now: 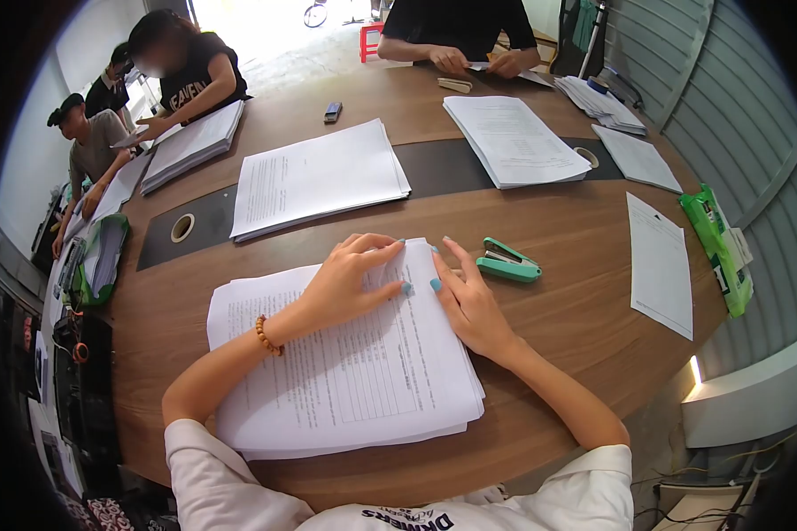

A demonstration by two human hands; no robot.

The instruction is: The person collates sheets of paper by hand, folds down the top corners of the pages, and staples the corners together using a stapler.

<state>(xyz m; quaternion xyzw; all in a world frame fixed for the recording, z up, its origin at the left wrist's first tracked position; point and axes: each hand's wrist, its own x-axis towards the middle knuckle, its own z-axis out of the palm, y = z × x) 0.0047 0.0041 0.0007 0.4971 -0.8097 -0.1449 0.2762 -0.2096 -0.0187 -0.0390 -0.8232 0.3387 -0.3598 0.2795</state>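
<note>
A thick stack of printed paper sheets lies in front of me, its top page showing text and a table-like grid. My left hand, a beaded bracelet at its wrist, rests over the upper part of the stack. Its thumb and fingers are apart near the top right corner. Along the right edge lies my right hand, fingers stretched out and touching the paper's side. Just beyond it, to the right, a teal stapler sits on the wooden table.
More paper stacks lie across the table. A single sheet and a green packet are at the right. A dark small stapler stands farther back. Other people handle papers around the table.
</note>
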